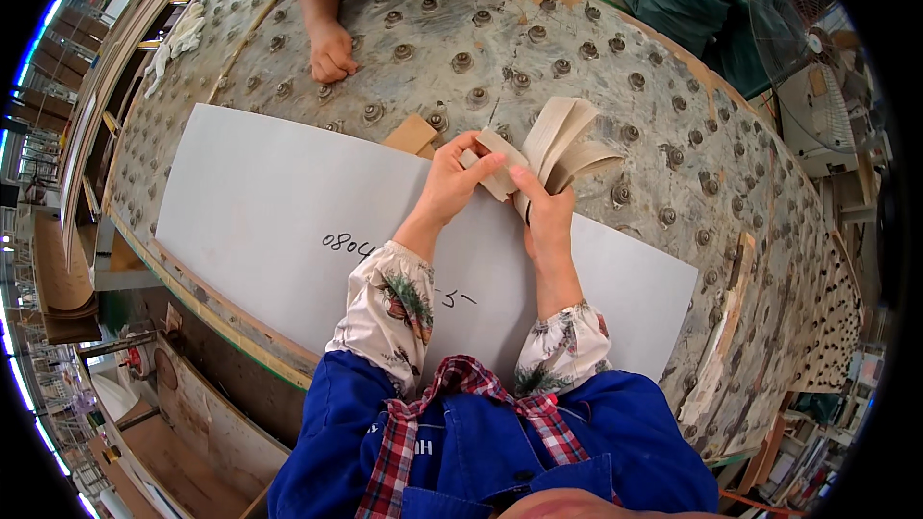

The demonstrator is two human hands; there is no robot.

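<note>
Above the board (269,192), my left fingers (486,166) and right fingers (530,185) grip pale strips (551,132); handling appears midway: near ends gathered, far ends not yet.

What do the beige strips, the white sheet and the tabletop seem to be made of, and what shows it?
Beige strips: matte paper, cloth or veneer, perhaps; they're thin and fan apart.
White sheet: smooth, low-sheen, possibly coated board; flat with crisp edges.
Tabletop: probably worn metal; grey, scuffed.
</note>
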